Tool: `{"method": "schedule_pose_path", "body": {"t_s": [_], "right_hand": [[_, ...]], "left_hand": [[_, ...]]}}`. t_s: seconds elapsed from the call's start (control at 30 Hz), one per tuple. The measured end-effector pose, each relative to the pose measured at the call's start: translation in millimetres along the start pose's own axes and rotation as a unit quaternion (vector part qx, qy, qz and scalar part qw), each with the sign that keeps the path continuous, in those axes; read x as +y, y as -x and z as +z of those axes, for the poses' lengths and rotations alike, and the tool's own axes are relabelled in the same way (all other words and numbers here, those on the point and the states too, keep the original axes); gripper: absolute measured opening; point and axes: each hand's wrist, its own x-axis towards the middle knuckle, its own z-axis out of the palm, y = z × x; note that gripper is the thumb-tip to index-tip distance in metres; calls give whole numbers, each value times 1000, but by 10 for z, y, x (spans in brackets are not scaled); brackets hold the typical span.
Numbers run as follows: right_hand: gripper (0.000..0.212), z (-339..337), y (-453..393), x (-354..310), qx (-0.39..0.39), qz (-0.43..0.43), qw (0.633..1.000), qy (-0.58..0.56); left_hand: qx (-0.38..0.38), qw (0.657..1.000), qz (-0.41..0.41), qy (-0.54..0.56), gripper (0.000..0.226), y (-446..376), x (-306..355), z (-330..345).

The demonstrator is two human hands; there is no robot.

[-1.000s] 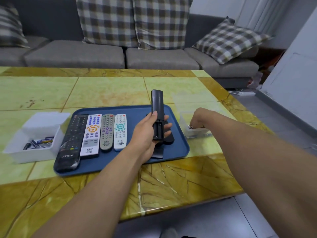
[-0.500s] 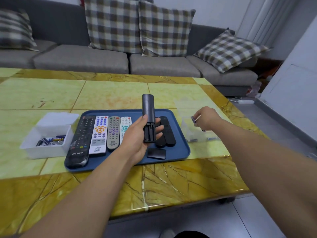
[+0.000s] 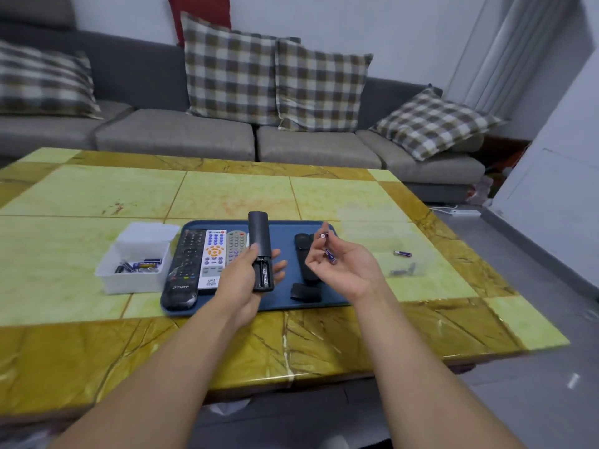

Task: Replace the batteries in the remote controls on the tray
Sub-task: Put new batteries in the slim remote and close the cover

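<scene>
My left hand (image 3: 241,280) grips a slim black remote (image 3: 259,244) back side up above the blue tray (image 3: 282,228), and its open battery bay faces me. My right hand (image 3: 346,270) is raised palm up just right of it, holding two small purple batteries (image 3: 330,256); one is pinched at the fingertips. On the tray's left lie a large black remote (image 3: 184,267), a white remote (image 3: 214,257) and a grey remote (image 3: 236,246). Two black remotes (image 3: 303,251) and a loose battery cover (image 3: 304,292) lie on its right.
A white box (image 3: 136,280) with several batteries stands left of the tray. A clear box (image 3: 389,241) with a few batteries (image 3: 402,253) stands on the right. The marble table's front edge (image 3: 291,377) is near my forearms. A grey sofa with checked cushions (image 3: 233,69) lies beyond.
My right hand has lifted out of the clear box and swung left toward the held remote, carrying batteries. My left hand kept its hold on the remote. The camera view tilted up.
</scene>
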Motion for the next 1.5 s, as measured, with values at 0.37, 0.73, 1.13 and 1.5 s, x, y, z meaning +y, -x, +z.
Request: {"method": "schedule_pose_path", "body": {"t_s": [0.37,0.73,1.13,1.5], "right_hand": [[15,156,80,603,-8,-204,713,671],[16,187,-28,572,-2,-262,591,763],[44,135,-53,561,71,-257,500,824],[23,96,76,379,31,-188,707,681]], "left_hand": [[-63,998,-20,-16,41,128,168,-259],[-170,979,-110,10,58,-10,160,-230],[-171,983,-72,6,38,-9,78,-262],[-113,993,-46,-8,38,-39,122,-314]]}}
